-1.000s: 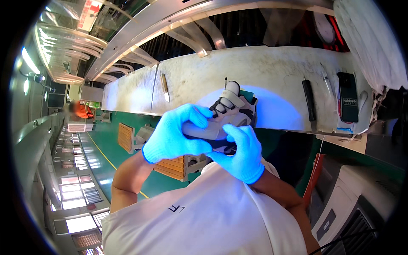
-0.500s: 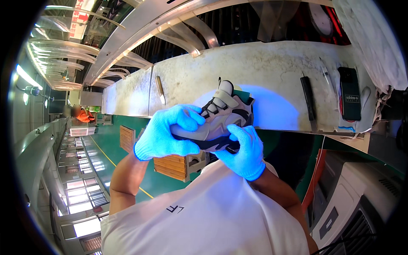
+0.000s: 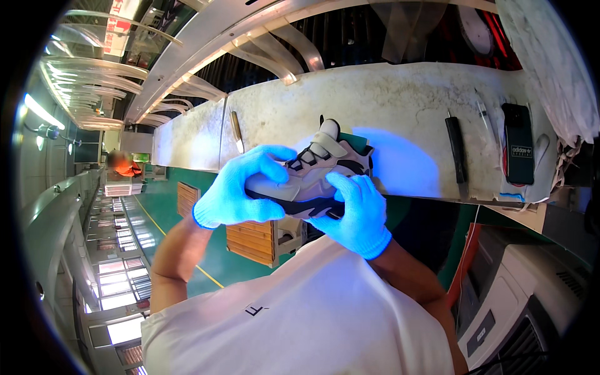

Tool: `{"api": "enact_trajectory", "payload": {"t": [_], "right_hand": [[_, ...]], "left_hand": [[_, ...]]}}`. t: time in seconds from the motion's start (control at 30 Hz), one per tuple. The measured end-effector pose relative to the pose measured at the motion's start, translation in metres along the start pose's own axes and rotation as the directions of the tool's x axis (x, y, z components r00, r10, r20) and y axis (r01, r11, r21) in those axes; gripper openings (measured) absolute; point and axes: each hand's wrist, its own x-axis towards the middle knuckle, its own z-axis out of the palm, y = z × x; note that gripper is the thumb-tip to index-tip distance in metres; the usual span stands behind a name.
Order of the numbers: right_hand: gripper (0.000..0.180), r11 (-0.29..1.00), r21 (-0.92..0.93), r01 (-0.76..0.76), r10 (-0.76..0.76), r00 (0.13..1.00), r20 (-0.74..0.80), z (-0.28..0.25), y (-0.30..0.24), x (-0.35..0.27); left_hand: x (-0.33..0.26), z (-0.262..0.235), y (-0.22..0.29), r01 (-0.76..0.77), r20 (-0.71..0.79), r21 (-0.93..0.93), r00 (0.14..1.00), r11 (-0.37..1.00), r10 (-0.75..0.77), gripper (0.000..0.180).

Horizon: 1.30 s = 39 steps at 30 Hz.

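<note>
A grey-and-white sneaker with black laces and a dark sole is held in front of my chest, at the near edge of the bench, its toe pointing left. Something green shows at its collar. My left hand, in a knit glove tinted blue by the light, grips the toe, with the thumb low by the sole and the fingers over the top. My right hand, gloved alike, holds the near side by the midsole toward the heel. Its fingers partly cover the sole.
On the pale, stained workbench lie a wooden-handled knife, a black-handled tool, a slim pen-like tool and a dark phone. Beyond runs a conveyor with plastic strips. Wooden slatted racks stand below. A person in orange is far left.
The sneaker and my left hand have shifted slightly left. My left fingers have spread a little off the toe, showing more of it. My right fingers have moved slightly up the shoe's side.
</note>
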Motion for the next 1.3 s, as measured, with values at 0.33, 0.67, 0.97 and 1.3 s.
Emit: {"api": "enact_trajectory", "payload": {"t": [0.33, 0.67, 0.97, 1.3], "right_hand": [[0.085, 0.998, -0.061, 0.009, -0.01, 1.0, -0.029, 0.018, -0.005, 0.01], [0.092, 0.979, 0.169, -0.117, 0.125, 0.991, -0.039, 0.005, -0.009, 0.006], [0.095, 0.986, 0.081, -0.143, 0.145, 0.989, -0.023, -0.005, 0.002, -0.021], [0.098, 0.981, 0.053, -0.188, 0.189, 0.982, -0.025, 0.001, 0.005, -0.007]], "left_hand": [[0.058, 0.001, 0.04, 0.376, 0.121, 0.683, 0.787, 0.626, -0.605, 0.117], [0.038, -0.009, 0.067, 0.249, 0.137, 0.585, 0.908, 0.772, -0.397, 0.083], [0.026, -0.011, 0.023, -0.169, 0.168, 0.466, 0.981, 0.869, 0.101, 0.08], [0.028, -0.017, 0.013, -0.149, 0.177, 0.377, 0.98, 0.914, 0.087, 0.075]]}}
